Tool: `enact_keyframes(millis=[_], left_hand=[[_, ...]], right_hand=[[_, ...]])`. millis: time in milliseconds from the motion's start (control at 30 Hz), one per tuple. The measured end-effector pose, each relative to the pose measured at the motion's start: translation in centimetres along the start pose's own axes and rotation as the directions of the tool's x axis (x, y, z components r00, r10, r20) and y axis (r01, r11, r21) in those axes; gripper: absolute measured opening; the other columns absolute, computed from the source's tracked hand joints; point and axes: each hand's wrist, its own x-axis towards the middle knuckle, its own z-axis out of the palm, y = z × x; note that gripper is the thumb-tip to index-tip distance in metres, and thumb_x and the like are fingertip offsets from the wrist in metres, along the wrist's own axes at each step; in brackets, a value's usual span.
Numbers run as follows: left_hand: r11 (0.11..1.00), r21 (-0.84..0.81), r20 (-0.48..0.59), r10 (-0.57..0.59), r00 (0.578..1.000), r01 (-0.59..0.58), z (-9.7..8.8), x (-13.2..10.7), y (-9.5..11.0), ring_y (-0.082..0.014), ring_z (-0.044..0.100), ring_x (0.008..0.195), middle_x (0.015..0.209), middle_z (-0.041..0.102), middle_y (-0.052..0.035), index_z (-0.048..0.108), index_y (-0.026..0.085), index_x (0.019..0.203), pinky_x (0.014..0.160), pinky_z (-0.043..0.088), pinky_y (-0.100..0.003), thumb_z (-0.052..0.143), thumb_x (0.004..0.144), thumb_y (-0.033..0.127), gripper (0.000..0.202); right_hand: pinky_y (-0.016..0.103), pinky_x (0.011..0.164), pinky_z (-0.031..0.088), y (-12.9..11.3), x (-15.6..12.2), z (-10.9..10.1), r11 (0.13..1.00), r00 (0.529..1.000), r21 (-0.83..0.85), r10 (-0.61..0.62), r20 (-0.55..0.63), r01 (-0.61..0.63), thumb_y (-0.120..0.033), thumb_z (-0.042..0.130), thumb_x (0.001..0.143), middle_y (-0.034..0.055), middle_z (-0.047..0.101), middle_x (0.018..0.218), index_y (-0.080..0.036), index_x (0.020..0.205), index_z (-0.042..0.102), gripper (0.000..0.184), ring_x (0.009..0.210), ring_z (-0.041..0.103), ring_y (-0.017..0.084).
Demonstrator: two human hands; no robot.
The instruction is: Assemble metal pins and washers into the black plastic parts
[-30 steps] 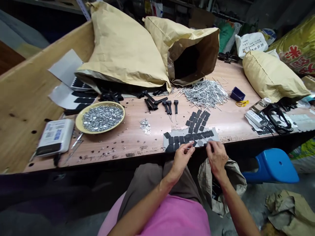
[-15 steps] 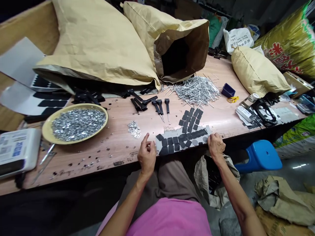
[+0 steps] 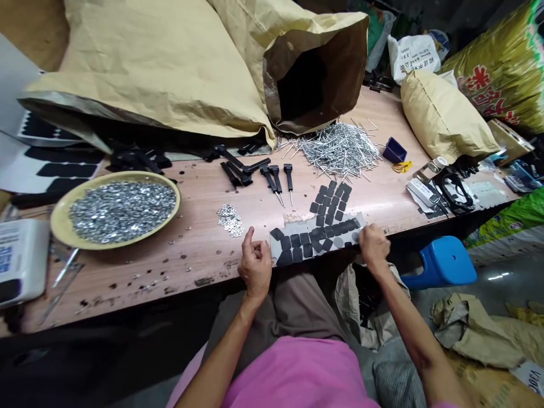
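Note:
A grey sheet (image 3: 289,228) lies along the table's front edge, bearing several small dark rounded-corner pads (image 3: 296,255). My left hand (image 3: 255,263) is at the sheet's left end, index finger raised and the other fingers curled against the edge. At the opposite end, the curled fingers of my right hand (image 3: 374,246) close on the sheet's right corner; the fingertips are partly hidden. More dark pads (image 3: 331,201) lie in rows just beyond the sheet. A small heap of metal washers (image 3: 230,220) sits beyond my left hand.
A yellow bowl (image 3: 170,212) of small metal pieces stands left. Black-handled tools with metal shafts (image 3: 289,177) lie behind the sheet, beside a pile of metal pins (image 3: 340,150). Large paper sacks (image 3: 170,73) line the back. A blue stool (image 3: 450,263) stands right, below table height.
The camera view has shifted slightly, and table items on the left appear further left. Both hands stay at the two ends of the sheet; my right fist looks turned slightly.

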Motion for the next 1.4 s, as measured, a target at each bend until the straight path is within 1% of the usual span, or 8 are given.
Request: enact_keyframes(millis=[367, 533, 667, 833, 1000, 1167, 1267, 1400], left_hand=[[0.997, -0.038, 0.007, -0.062, 0.998, 0.062, -0.3, 0.2, 0.5, -0.0093, 0.054, 0.053, 0.072, 0.064, -0.0002, 0.054, 0.017, 0.121, 0.058, 0.041, -0.023, 0.052, 0.079, 0.021, 0.043], [0.997, -0.027, 0.024, -0.069, 0.997, 0.070, -0.5, 0.3, 0.7, -0.0091, 0.053, 0.052, 0.072, 0.064, 0.0001, 0.054, 0.017, 0.121, 0.057, 0.041, -0.023, 0.051, 0.078, 0.020, 0.043], [0.997, -0.033, 0.033, -0.075, 0.997, 0.076, -0.5, 0.4, 0.7, -0.0093, 0.054, 0.054, 0.072, 0.063, 0.0001, 0.053, 0.017, 0.122, 0.059, 0.042, -0.022, 0.052, 0.078, 0.019, 0.044], [0.997, -0.035, 0.027, -0.065, 0.998, 0.066, -0.5, 0.4, 0.5, -0.0097, 0.054, 0.054, 0.071, 0.063, 0.0001, 0.053, 0.016, 0.122, 0.059, 0.042, -0.023, 0.052, 0.079, 0.019, 0.044], [0.994, -0.093, 0.037, -0.060, 0.997, 0.064, -0.3, 0.3, 0.3, -0.0095, 0.053, 0.052, 0.070, 0.062, 0.0008, 0.052, 0.016, 0.123, 0.057, 0.041, -0.022, 0.050, 0.080, 0.020, 0.044], [0.992, -0.099, 0.037, -0.076, 0.996, 0.079, 0.4, 0.4, 0.1, -0.0104, 0.055, 0.054, 0.069, 0.062, 0.0007, 0.051, 0.016, 0.125, 0.057, 0.041, -0.022, 0.050, 0.082, 0.023, 0.044], [0.992, -0.098, 0.044, -0.075, 0.996, 0.079, 0.6, 0.4, 0.0, -0.0108, 0.056, 0.056, 0.070, 0.062, 0.0005, 0.051, 0.016, 0.125, 0.059, 0.042, -0.022, 0.048, 0.083, 0.022, 0.043], [0.991, -0.107, 0.046, -0.070, 0.996, 0.075, 0.7, 0.4, 0.0, -0.0116, 0.058, 0.059, 0.070, 0.062, 0.0000, 0.051, 0.016, 0.125, 0.061, 0.044, -0.023, 0.049, 0.084, 0.021, 0.042]], right_hand=[[0.025, 0.055, 0.026, 0.3, -0.5, 1.4, 0.991, 0.990, 0.005, -0.131, 0.041, 0.131, -0.026, 0.042, 0.092, 0.0056, 0.063, 0.085, -0.020, 0.079, 0.063, 0.025, 0.079, 0.050, 0.016], [0.027, 0.054, 0.025, 0.5, -0.3, 1.3, 0.995, 0.994, 0.030, -0.098, 0.045, 0.096, -0.025, 0.041, 0.093, 0.0060, 0.063, 0.086, -0.020, 0.080, 0.063, 0.026, 0.078, 0.050, 0.017], [0.026, 0.053, 0.025, 0.7, 0.9, 0.7, 0.993, 0.992, 0.054, 0.104, 0.077, -0.108, -0.023, 0.040, 0.092, 0.0084, 0.062, 0.091, -0.018, 0.082, 0.064, 0.026, 0.074, 0.050, 0.016], [0.024, 0.056, 0.030, 0.0, 0.3, -0.5, 0.984, 0.995, 0.176, -0.019, 0.099, 0.001, -0.030, 0.048, 0.089, 0.0039, 0.064, 0.092, -0.021, 0.081, 0.065, 0.021, 0.083, 0.055, 0.016], [0.025, 0.051, 0.032, 5.2, -2.1, -2.2, 0.966, 0.992, 0.226, 0.120, 0.040, -0.126, -0.031, 0.047, 0.085, 0.0061, 0.066, 0.089, -0.021, 0.083, 0.067, 0.022, 0.071, 0.059, 0.017], [0.033, 0.057, 0.046, 10.9, -4.9, -0.1, 0.895, 0.990, 0.424, 0.109, 0.088, -0.136, -0.056, 0.051, 0.072, 0.0054, 0.069, 0.076, -0.028, 0.087, 0.064, 0.035, 0.071, 0.065, 0.025], [0.042, 0.069, 0.049, 9.2, -3.7, -0.2, 0.860, 0.997, 0.507, 0.073, -0.013, -0.056, -0.061, 0.048, 0.073, 0.0102, 0.071, 0.088, -0.026, 0.093, 0.065, 0.043, 0.082, 0.066, 0.030], [0.037, 0.075, 0.050, 0.0, 1.9, -2.3, 0.723, 0.977, 0.662, -0.204, -0.067, 0.197, -0.052, 0.041, 0.085, 0.0079, 0.070, 0.090, -0.026, 0.086, 0.067, 0.037, 0.083, 0.066, 0.025]])
